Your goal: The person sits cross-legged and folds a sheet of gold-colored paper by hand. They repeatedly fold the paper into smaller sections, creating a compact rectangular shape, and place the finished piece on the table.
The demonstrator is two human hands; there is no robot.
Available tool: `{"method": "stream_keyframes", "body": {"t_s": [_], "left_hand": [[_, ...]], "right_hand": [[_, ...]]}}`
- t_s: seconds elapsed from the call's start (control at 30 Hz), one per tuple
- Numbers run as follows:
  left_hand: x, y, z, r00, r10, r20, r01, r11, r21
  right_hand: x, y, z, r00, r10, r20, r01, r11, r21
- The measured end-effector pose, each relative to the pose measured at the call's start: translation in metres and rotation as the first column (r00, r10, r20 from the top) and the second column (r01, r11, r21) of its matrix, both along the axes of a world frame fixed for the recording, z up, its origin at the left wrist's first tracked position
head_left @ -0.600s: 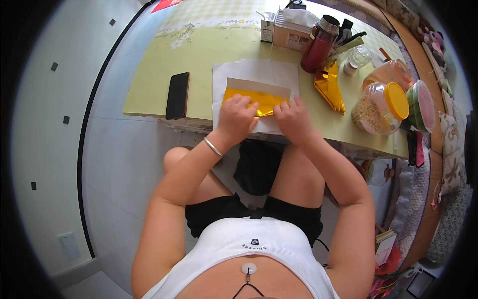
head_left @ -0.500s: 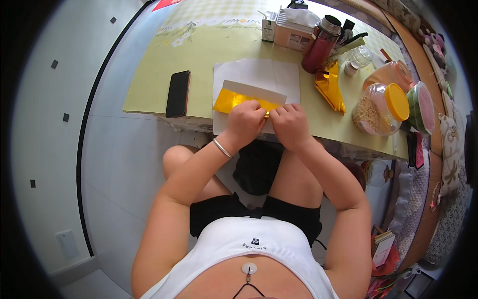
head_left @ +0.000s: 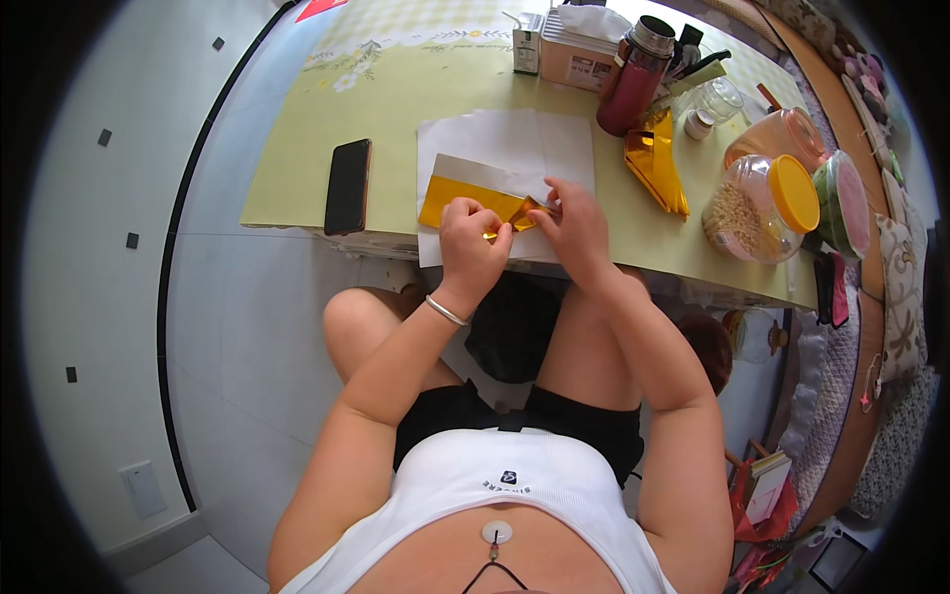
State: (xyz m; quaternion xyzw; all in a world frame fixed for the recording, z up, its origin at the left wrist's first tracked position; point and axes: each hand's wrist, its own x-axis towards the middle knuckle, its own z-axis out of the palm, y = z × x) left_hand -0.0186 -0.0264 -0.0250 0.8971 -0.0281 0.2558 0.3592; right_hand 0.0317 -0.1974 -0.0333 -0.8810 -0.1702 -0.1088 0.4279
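Note:
A sheet of gold foil paper [head_left: 457,201], with a pale strip showing along its far edge, lies on white paper [head_left: 457,134] at the table's near edge. My left hand [head_left: 473,243] is closed on its near edge, thumb and fingers pinched together. At the sheet's right end, my right hand [head_left: 577,226] grips the foil between thumb and fingers, its index finger raised a little. Between the hands the foil is creased and bent up. Part of the near edge is hidden behind my fingers. Folded gold foil pieces [head_left: 655,170] lie in a stack to the right.
A black phone [head_left: 348,186] lies left of the white paper. Along the right stand a red thermos [head_left: 633,84], a yellow-lidded jar [head_left: 757,210], a pink container [head_left: 777,139] and a small bottle [head_left: 699,124]. Behind are a tissue box [head_left: 579,59] and a drink carton [head_left: 526,49].
My hands have moved slightly apart. My right hand has opened up from a tight curl to a pinch at the foil's right end, where a bent-up crease now shows.

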Motion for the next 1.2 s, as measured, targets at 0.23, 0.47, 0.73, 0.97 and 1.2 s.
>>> {"method": "stream_keyframes", "body": {"t_s": [0.23, 0.47, 0.73, 0.97, 1.2], "left_hand": [[0.002, -0.002, -0.005, 1.0, -0.012, -0.023, 0.01, 0.995, -0.099], [0.003, -0.001, -0.002, 1.0, -0.007, -0.028, 0.007, 1.0, -0.011], [0.009, 0.0, -0.008, 1.0, 0.002, -0.031, -0.002, 1.0, 0.0], [0.012, 0.002, -0.007, 0.998, -0.013, -0.069, 0.014, 1.0, 0.012], [0.013, 0.003, -0.005, 0.997, -0.018, -0.071, 0.021, 0.999, 0.044]], "right_hand": [[-0.003, -0.004, -0.007, 0.959, 0.005, 0.282, -0.004, 1.0, -0.003], [-0.024, -0.009, 0.002, 0.847, 0.301, 0.438, -0.135, 0.919, -0.37], [-0.043, -0.006, -0.007, 0.898, 0.41, 0.162, -0.292, 0.828, -0.478], [-0.044, -0.004, -0.005, 0.906, 0.374, 0.2, -0.218, 0.816, -0.536], [-0.039, 0.0, -0.009, 0.894, 0.421, 0.155, -0.295, 0.812, -0.505]]}}
